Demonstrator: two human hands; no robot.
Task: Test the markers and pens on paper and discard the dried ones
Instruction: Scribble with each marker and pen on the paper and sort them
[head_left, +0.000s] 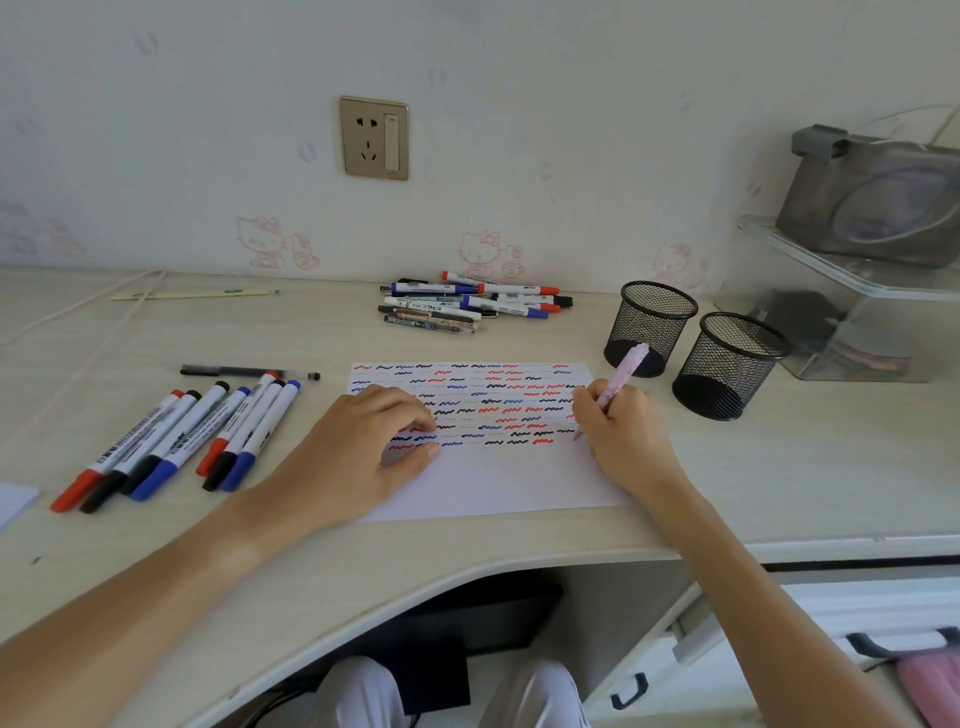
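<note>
A white sheet of paper (498, 483) lies on the desk, its upper half filled with red, blue and black squiggles. My right hand (623, 436) grips a pink pen (621, 376), tip down on the paper's right edge by the lowest row of marks. My left hand (363, 447) rests on the paper's left side, fingers bent, holding it flat. A row of several capped markers (176, 441) in red, black and blue lies to the left. A black pen (244, 371) lies above them. A pile of pens and markers (467, 304) sits by the wall.
Two black mesh pen cups (649, 327) (727, 364) stand right of the paper. A clear shelf (852, 270) holds a grey case at the far right. A wall socket (374, 137) is above the desk. A chopstick-like packet (192, 294) lies at the back left.
</note>
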